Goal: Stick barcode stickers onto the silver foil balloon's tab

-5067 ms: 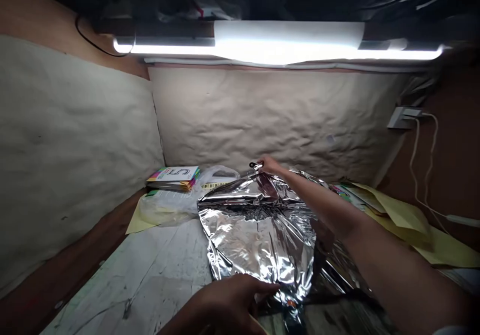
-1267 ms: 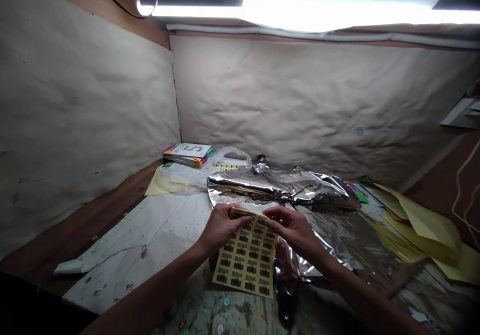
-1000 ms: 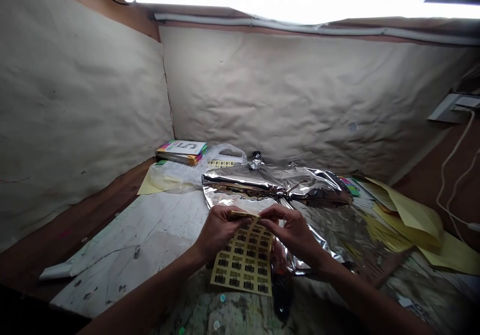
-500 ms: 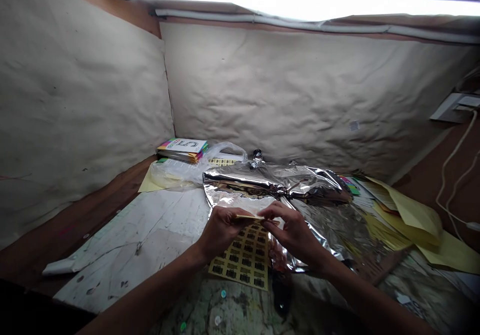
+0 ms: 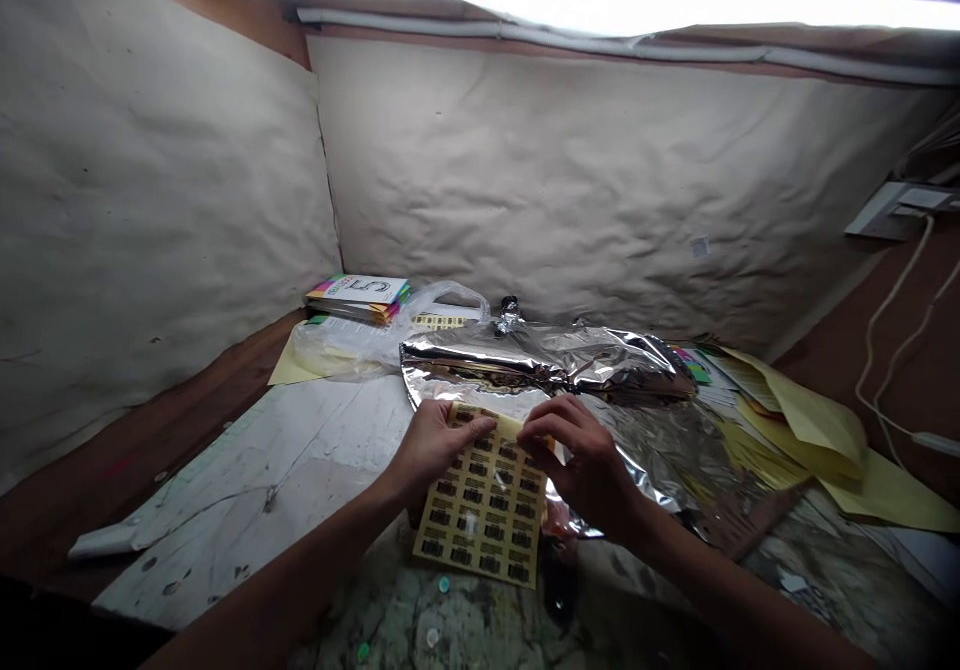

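A yellow sheet of small barcode stickers point(image 5: 480, 510) is held up over the worn white tabletop point(image 5: 285, 470). My left hand point(image 5: 431, 445) pinches its upper left edge. My right hand point(image 5: 585, 460) has its fingertips pinched at the sheet's upper right corner. Behind and under the sheet lies a crumpled silver foil balloon point(image 5: 555, 370), folded over on itself, with its knotted neck point(image 5: 510, 312) at the far side.
A clear plastic bag point(image 5: 360, 345) and a stack of colourful packs marked 5 point(image 5: 358, 297) lie at the back left. Yellow paper sheets point(image 5: 817, 430) pile up at the right. Paper-lined walls close in on three sides; white cables point(image 5: 892, 320) hang at the right.
Five seconds ago my hands were spreading the foil balloon; since then they took up the sticker sheet. In the last half second the bent top edge flattened out again.
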Demonstrator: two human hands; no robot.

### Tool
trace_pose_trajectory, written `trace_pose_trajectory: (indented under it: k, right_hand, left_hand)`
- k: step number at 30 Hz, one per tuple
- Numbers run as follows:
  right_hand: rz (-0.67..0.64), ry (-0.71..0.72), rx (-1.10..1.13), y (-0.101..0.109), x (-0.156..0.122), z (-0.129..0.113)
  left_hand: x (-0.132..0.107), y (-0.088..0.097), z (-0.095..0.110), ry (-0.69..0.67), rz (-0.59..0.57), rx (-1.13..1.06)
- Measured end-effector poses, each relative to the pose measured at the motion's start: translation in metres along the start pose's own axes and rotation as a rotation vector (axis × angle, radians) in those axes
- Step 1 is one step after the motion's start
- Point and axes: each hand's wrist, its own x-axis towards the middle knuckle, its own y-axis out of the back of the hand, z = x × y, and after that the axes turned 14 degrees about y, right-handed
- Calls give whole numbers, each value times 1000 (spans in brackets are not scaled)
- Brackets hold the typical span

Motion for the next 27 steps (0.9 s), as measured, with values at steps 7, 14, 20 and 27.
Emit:
trace_pose_trajectory:
  k: [7, 14, 20, 27]
  right_hand:
    - [-234, -615, 625, 35, -10, 22]
    - [-288, -844, 793, 28, -50, 39]
    - [-317, -775, 771, 25, -49, 35]
    - [-441, -584, 208, 18, -53, 22]
  left_hand:
    - [-9, 22, 10, 352, -646, 119]
    - [-14, 9, 2, 391, -870, 394]
    - [-8, 7, -3, 382, -851, 502]
    - [-7, 3, 0, 311, -829, 646]
